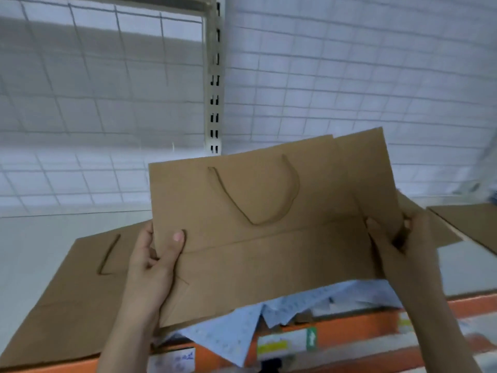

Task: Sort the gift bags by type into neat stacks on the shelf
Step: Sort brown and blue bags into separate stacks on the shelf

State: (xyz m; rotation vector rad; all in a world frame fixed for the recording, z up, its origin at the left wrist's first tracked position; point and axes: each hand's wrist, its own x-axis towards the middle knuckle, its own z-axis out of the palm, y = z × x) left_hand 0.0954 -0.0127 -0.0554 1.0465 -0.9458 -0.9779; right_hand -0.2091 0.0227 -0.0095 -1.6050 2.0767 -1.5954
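I hold a flat brown paper gift bag (pixel 269 205) with a brown rope handle up in front of me, tilted above the shelf. My left hand (pixel 153 262) grips its left edge, thumb on the front. My right hand (pixel 403 246) grips its right edge. A second brown bag seems to sit behind it at the upper right. Another large brown bag (pixel 72 297) lies flat on the shelf at the left. Light blue patterned bags (pixel 236 337) lie under the held bag. More brown bags (pixel 468 227) lie flat at the right.
The white shelf surface (pixel 32 254) has an orange front rail (pixel 349 329) with price labels. Behind stands a white wire-grid back panel (pixel 336 76) and a slotted upright post (pixel 215 98).
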